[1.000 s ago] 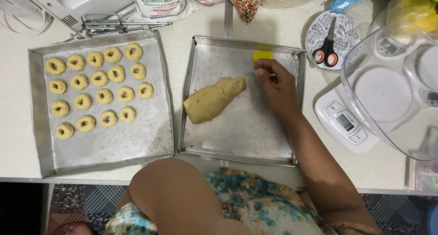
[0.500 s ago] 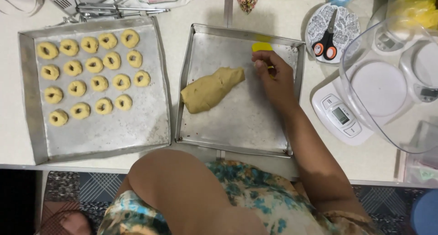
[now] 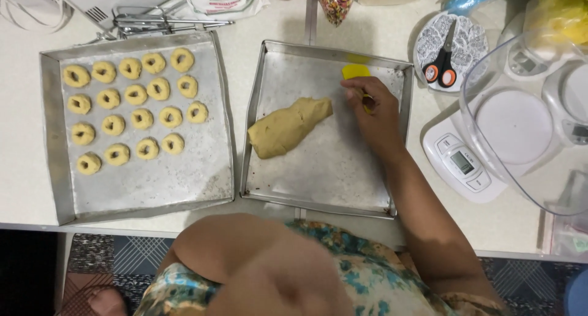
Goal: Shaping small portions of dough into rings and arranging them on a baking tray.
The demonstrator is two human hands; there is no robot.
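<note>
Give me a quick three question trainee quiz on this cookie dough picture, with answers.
1. True or false: the right hand touches the yellow scraper.
2. Which tray holds the dough lump? A) left tray B) right tray
3. Fill in: the scissors lie on a round ____.

Key: 1 true. 2 B; the left tray holds the ring-shaped dough pieces. 3 lid.
</note>
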